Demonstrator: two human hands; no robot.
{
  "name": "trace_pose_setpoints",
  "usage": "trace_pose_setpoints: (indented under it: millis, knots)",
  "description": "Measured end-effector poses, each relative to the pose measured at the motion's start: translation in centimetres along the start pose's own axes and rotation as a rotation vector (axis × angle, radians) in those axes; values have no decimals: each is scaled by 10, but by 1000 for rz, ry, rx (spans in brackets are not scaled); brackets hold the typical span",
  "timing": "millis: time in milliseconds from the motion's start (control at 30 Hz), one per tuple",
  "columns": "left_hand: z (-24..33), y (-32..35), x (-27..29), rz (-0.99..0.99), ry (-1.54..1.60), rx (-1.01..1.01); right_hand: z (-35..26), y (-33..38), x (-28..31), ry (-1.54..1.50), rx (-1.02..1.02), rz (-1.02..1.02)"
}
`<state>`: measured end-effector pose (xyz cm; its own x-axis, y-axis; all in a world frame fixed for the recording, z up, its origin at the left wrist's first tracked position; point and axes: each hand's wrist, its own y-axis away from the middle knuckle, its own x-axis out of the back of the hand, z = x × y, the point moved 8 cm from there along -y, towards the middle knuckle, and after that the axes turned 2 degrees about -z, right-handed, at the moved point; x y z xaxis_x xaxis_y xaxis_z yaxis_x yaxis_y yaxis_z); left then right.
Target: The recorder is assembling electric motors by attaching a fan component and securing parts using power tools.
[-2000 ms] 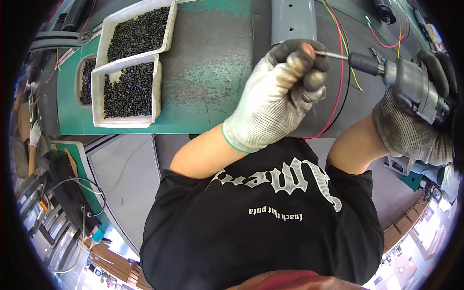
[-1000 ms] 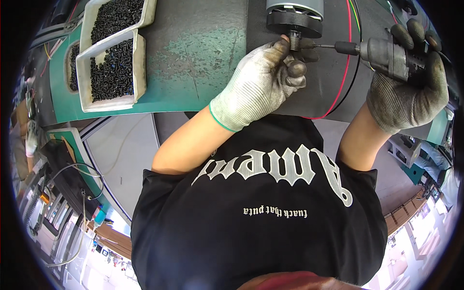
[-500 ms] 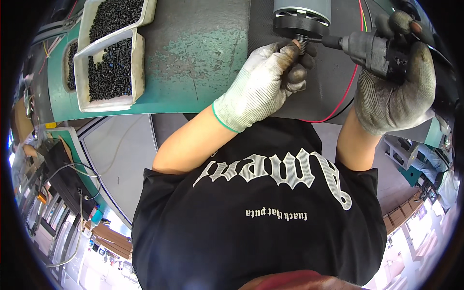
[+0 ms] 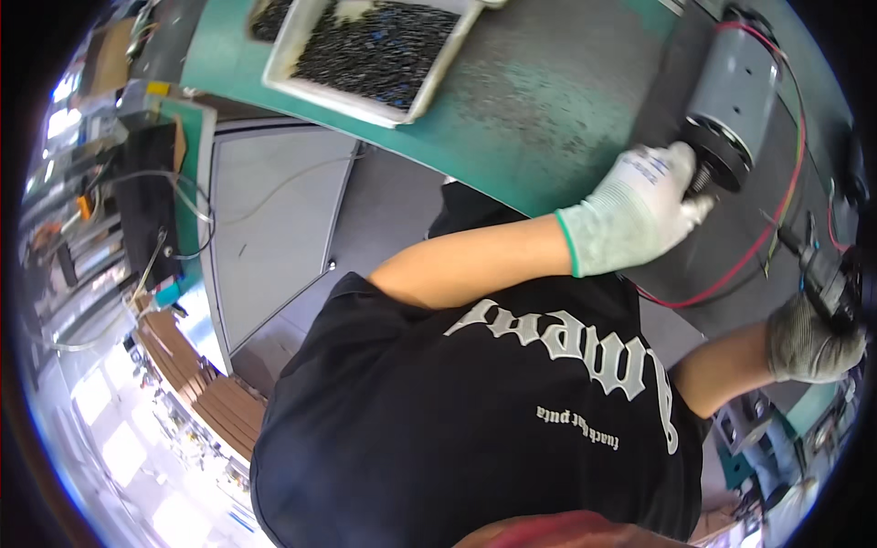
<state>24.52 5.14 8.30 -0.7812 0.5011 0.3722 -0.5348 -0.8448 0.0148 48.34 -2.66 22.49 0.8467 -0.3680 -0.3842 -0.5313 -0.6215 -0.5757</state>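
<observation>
A grey cylindrical motor (image 4: pixel 738 91) lies on the bench at the far right, its black end cap (image 4: pixel 720 157) facing me. From that cap a short ridged shaft (image 4: pixel 701 179) sticks out. My left hand (image 4: pixel 638 208), in a pale glove with a green cuff, is closed about the shaft end, fingers against the cap and thumb below. Off to the right and nearer, apart from the motor, my gloved right hand (image 4: pixel 813 342) grips a dark power screwdriver (image 4: pixel 825 277). Part of its body is lost at the picture's dark rim.
On the worn green bench (image 4: pixel 525 160) stands a white tray (image 4: pixel 445 66) of small black parts, with another container partly seen behind it. A red wire (image 4: pixel 738 271) loops from the motor along the bench's near edge. A grey panel (image 4: pixel 283 215) is below left.
My right hand has drawn the screwdriver away from the shaft, rightward and nearer to me. My left hand stays at the shaft. The view has turned, so motor and trays appear shifted and tilted.
</observation>
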Motion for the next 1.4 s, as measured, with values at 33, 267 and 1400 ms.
trace_pose_setpoints:
  millis: [33,267,1400]
  knots:
    - [2,0,0,-15,-56,60,31,-3,36,-278,-396,150]
    - [0,37,224,618,-1237,-123,8,26,100,365,-123,248]
    - [2,46,141,311,415,210,20,32,-9,-370,-414,24]
